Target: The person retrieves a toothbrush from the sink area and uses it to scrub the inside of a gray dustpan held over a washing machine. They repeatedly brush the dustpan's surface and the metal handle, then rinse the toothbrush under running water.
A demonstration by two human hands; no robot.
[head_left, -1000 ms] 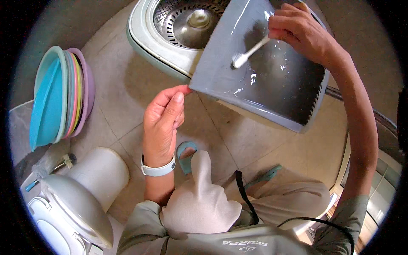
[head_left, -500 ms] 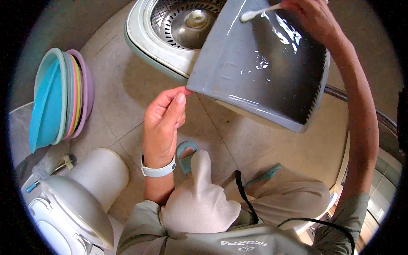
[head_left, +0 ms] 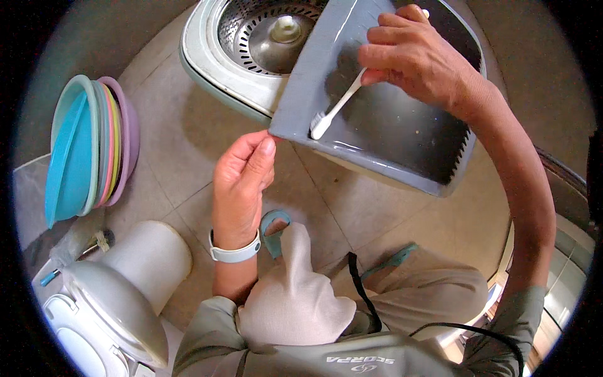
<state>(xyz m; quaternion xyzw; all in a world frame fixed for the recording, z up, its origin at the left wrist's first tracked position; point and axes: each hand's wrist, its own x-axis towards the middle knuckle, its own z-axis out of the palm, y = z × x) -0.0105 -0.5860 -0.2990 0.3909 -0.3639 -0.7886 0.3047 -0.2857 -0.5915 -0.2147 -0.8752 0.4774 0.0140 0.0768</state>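
A wet grey dustpan [head_left: 384,164] with a row of teeth along its right side is tilted up in front of me. My left hand [head_left: 246,164] pinches its near left corner between thumb and fingers. Above the pan, my right hand [head_left: 422,58] is closed around a white toothbrush [head_left: 343,102]. The brush's bristle head rests against the inside of the pan, close to that same corner. Part of the toothbrush handle is hidden by my fingers.
Behind the dustpan stands a washing machine with an open metal spin tub [head_left: 267,38]. Several coloured basins [head_left: 69,157] lean together at the left. A white toilet [head_left: 119,301] is at the lower left. Tiled floor [head_left: 320,188] lies below, with my slippers [head_left: 273,234] on it.
My right hand has moved left and nearer, bringing the toothbrush head from the pan's far side to its near left corner. The bright shine on the water inside has faded. My left hand stays put.
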